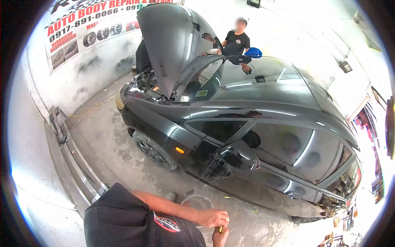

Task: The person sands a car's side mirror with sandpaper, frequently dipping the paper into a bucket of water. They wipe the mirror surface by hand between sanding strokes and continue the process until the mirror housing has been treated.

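Note:
At the bottom centre my left hand [211, 217] reaches across my chest, its fingers closed and bent. Just below it is my right hand [221, 238], also closed, partly cut off by the frame's lower edge. A small yellow-green piece [221, 229] sticks out between the two hands, in the right hand's fingers; its kind is too small to make out. Whether the left fingers grip it too is hidden. Beyond my hands stands a black car [164, 123] with its hood [168, 45] raised. Greyish streaks mark the panel near its side mirror [240, 155].
A round, clear-looking container [197, 202] stands on the concrete floor [119, 152] beside me. Another yellow strip [227, 196] lies near the car. Metal rails [78, 156] line the left wall. Across the car a person in a black shirt [237, 42] stands near a blue cloth-like item [254, 52].

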A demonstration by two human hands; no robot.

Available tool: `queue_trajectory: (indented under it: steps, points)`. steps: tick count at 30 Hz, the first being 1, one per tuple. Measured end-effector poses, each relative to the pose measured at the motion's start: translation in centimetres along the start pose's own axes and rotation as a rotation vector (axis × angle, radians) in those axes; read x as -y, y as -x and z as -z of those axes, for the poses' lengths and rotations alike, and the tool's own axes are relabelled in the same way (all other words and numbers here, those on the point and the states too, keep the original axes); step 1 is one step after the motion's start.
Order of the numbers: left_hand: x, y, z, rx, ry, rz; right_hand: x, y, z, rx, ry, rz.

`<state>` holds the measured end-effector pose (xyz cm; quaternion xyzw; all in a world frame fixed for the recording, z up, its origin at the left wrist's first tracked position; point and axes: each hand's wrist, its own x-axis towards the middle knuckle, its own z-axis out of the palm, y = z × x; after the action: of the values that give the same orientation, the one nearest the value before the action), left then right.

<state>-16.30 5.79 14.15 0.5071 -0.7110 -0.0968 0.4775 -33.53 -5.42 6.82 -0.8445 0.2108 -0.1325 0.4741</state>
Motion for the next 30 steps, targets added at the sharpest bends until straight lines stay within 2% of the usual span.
queue_trajectory:
  steps: [3,5,6,8,9,12,13,16,19,22,25,28,30]
  points:
    - [0.3,0.2,0.0,0.059,-0.017,0.05,-1.5,0.3,-0.9,-0.044,0.046,0.016]
    - [-0.1,0.2,0.0,-0.039,0.02,0.15,-0.5,0.3,-1.3,-0.144,0.063,0.039]
    - [-0.3,0.3,0.0,-0.088,0.038,0.201,-0.6,0.1,-1.4,-0.15,-0.052,-0.015]
    - [-0.5,0.3,0.4,-0.119,-0.002,0.36,-1.0,-0.3,-1.5,-0.16,-0.28,-0.125]
    - [-0.6,0.4,0.6,-0.135,-0.022,0.439,4.7,-1.2,-0.7,-0.291,-0.329,0.002]
    - [0.7,1.4,0.5,-0.108,0.181,0.726,5.9,-1.4,0.3,-0.316,-0.343,-0.182]
    - [0.9,1.5,0.6,-0.157,0.274,0.627,6.3,-1.5,0.4,-0.332,-0.339,-0.157]
    - [0.8,2.3,0.9,-0.063,0.376,0.766,7.3,-1.5,1.1,-0.294,-0.248,-0.108]
    - [1.3,2.8,0.7,-0.062,0.363,0.719,7.3,-1.4,0.5,-0.295,-0.437,-0.231]
    - [1.1,3.4,1.5,0.003,0.175,0.68,7.4,-1.3,-0.2,-0.255,-0.54,-0.23]
    - [1.0,3.7,1.5,-0.063,0.099,0.63,10.0,-1.3,0.3,-0.191,-0.585,-0.172]
    - [0.6,3.5,2.1,-0.236,0.129,0.523,8.6,-1.0,-0.1,-0.217,-0.571,-0.146]
    - [-0.4,3.1,3.0,-0.158,0.18,0.629,8.1,-0.8,-0.4,-0.27,-0.535,-0.172]
